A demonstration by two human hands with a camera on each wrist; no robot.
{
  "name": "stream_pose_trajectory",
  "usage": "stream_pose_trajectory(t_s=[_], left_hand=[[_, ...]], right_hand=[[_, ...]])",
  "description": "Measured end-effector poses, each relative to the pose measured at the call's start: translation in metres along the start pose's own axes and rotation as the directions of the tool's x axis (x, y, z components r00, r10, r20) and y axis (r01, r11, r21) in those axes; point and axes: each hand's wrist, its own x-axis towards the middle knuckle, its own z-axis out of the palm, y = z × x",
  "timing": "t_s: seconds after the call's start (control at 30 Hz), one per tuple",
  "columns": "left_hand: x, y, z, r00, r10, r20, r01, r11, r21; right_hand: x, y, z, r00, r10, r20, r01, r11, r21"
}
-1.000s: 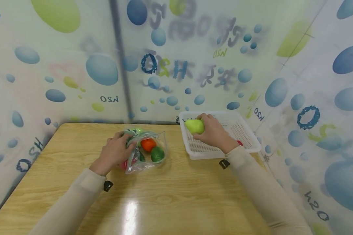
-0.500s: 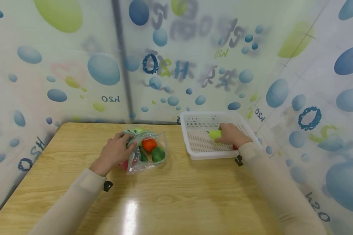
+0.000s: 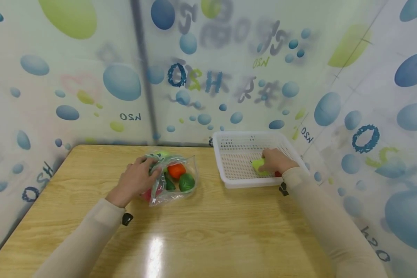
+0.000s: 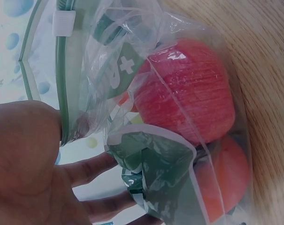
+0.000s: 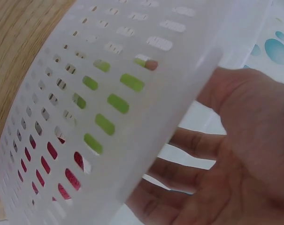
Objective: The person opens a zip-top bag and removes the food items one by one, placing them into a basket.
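My left hand (image 3: 136, 178) grips the edge of a clear zip bag (image 3: 166, 199) at its open mouth. Through the plastic show a red apple (image 4: 188, 93), an orange-red round fruit (image 3: 176, 171) and a green round vegetable (image 3: 186, 182). The left wrist view has the thumb by the zip strip (image 4: 63, 70) and its white slider (image 4: 64, 23). Inside the white slotted basket (image 3: 231, 184), my right hand (image 3: 277, 160) holds a green pear (image 3: 259, 167) low down. Its fingertips are mostly hidden behind the basket wall in the right wrist view.
A red item (image 3: 278, 174) lies in the basket beside the pear, partly covered by the right hand. The wooden table (image 3: 201, 231) meets a patterned wall (image 3: 201, 104) behind the bag and basket, and another wall (image 3: 378, 154) stands close on the right.
My right hand has carried the pear rightward from above the basket's left side and down into it. The left hand has stayed on the bag.
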Motion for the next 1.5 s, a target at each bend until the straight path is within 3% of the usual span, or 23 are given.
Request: stream_pose_trajectory(t_s=[0.27, 0.5, 0.63, 0.73, 0.83, 0.93, 1.03, 1.1, 1.17, 1.2, 1.3, 1.5], left_hand=[[0.002, 0.001, -0.001, 1.000, -0.002, 0.012, 0.002, 1.000, -0.007], [0.003, 0.001, -0.001, 1.000, 0.000, 0.006, 0.000, 1.000, -0.007], [0.002, 0.001, -0.002, 1.000, -0.005, 0.006, 0.005, 1.000, -0.008], [0.001, 0.001, 0.000, 1.000, -0.014, 0.014, 0.014, 1.000, -0.006], [0.001, 0.000, 0.002, 1.000, -0.019, 0.021, 0.019, 1.000, -0.001], [0.001, 0.000, 0.004, 1.000, -0.023, 0.022, 0.023, 1.000, 0.006], [0.001, 0.002, 0.004, 0.999, -0.028, 0.023, 0.028, 1.000, 0.011], [0.001, 0.003, 0.004, 0.999, -0.029, 0.022, 0.029, 0.999, 0.015], [0.001, 0.005, 0.003, 0.999, -0.031, 0.024, 0.031, 0.999, 0.019], [0.002, 0.005, 0.003, 0.999, -0.033, 0.025, 0.033, 0.999, 0.021], [0.002, 0.006, 0.004, 0.999, -0.042, 0.030, 0.041, 0.999, 0.026], [0.000, 0.007, 0.004, 0.998, -0.056, 0.038, 0.055, 0.998, 0.025]], right_hand=[[0.002, 0.000, -0.003, 1.000, 0.012, -0.028, -0.012, 1.000, -0.006], [0.003, -0.005, 0.000, 0.993, -0.046, -0.111, 0.044, 0.999, -0.021], [0.002, -0.021, 0.001, 0.974, -0.123, -0.189, 0.115, 0.992, -0.051], [-0.005, -0.041, 0.003, 0.947, -0.201, -0.251, 0.191, 0.980, -0.061], [-0.016, -0.066, 0.006, 0.899, -0.300, -0.318, 0.291, 0.953, -0.077], [-0.027, -0.093, 0.010, 0.823, -0.418, -0.384, 0.417, 0.904, -0.091], [-0.037, -0.120, 0.017, 0.726, -0.542, -0.423, 0.557, 0.825, -0.100], [-0.041, -0.138, 0.023, 0.656, -0.626, -0.422, 0.649, 0.753, -0.108], [-0.047, -0.158, 0.031, 0.605, -0.691, -0.395, 0.714, 0.690, -0.113], [-0.049, -0.167, 0.034, 0.596, -0.715, -0.367, 0.733, 0.670, -0.115], [-0.050, -0.194, 0.047, 0.599, -0.753, -0.273, 0.744, 0.649, -0.159], [-0.038, -0.223, 0.072, 0.695, -0.706, -0.137, 0.627, 0.688, -0.364]])
